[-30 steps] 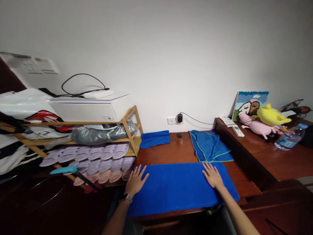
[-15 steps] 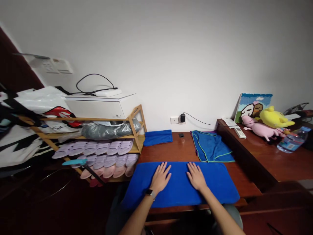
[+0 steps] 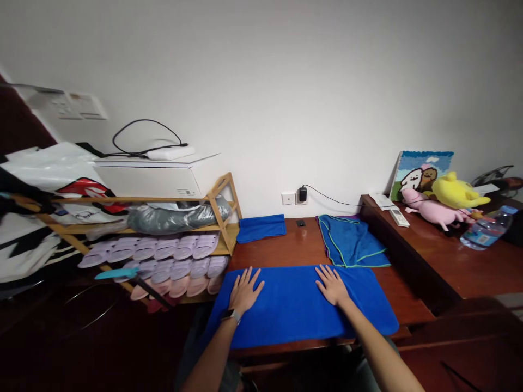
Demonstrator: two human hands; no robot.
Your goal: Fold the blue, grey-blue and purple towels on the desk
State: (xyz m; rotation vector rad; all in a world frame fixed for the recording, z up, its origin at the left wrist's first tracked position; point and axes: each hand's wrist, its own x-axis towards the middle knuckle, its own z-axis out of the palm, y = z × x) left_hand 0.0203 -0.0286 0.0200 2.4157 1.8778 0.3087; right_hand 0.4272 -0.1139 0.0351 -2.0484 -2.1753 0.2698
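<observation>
A blue towel (image 3: 292, 307) lies spread flat along the front of the wooden table (image 3: 281, 253), its near edge reaching the table's edge. My left hand (image 3: 245, 291) rests palm down on the towel's left part, fingers spread, with a watch on the wrist. On the right part lies my right hand (image 3: 333, 286), also flat with fingers apart. Neither hand grips anything. Behind them are a small folded blue cloth (image 3: 261, 228) at the back left and a loosely folded blue cloth with green edging (image 3: 355, 242) at the back right.
To the left stands a wooden rack (image 3: 226, 212) with several lilac and pink slippers and a white box (image 3: 151, 179) on top. A higher surface at right bears a remote control (image 3: 399, 218), plush toys (image 3: 433, 209) and a water bottle (image 3: 488, 228). A black plug (image 3: 302, 194) sits in the wall.
My left hand has slid left across the towel, and my right hand has shifted slightly to the right and forward, so they are farther apart. The view has turned a little.
</observation>
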